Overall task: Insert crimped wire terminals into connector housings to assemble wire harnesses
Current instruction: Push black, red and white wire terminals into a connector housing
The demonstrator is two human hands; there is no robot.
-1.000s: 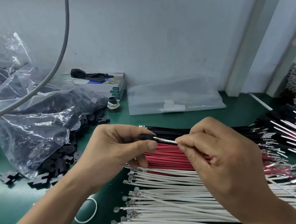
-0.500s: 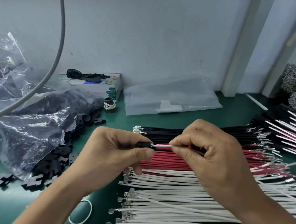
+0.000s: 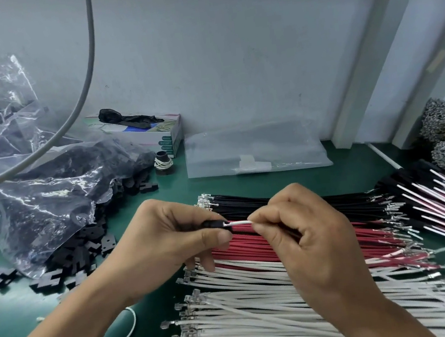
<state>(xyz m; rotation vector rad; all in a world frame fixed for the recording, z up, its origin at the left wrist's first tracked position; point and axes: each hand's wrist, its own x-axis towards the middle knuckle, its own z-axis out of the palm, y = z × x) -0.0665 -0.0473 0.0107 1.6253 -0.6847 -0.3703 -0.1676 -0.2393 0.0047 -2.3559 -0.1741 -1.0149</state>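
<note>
Left hand point(image 3: 169, 246) has a tight pinch grip on a small black plastic housing point(image 3: 214, 223), mostly buried under the thumb, and the right hand point(image 3: 304, 239) pinches a thin white wire point(image 3: 238, 223) whose end meets the housing. Both are held just above the rows of black, red and white wires point(image 3: 263, 318) with shiny metal terminals on the green counter point(image 3: 22, 313). Crinkly clear bag point(image 3: 33, 179) of black parts is on the left, contents hard to make out.

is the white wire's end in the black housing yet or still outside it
In. The white wire runs from the right hand straight into the black housing pinched by the left hand; no terminal shows. Seating depth: cannot tell.
</note>
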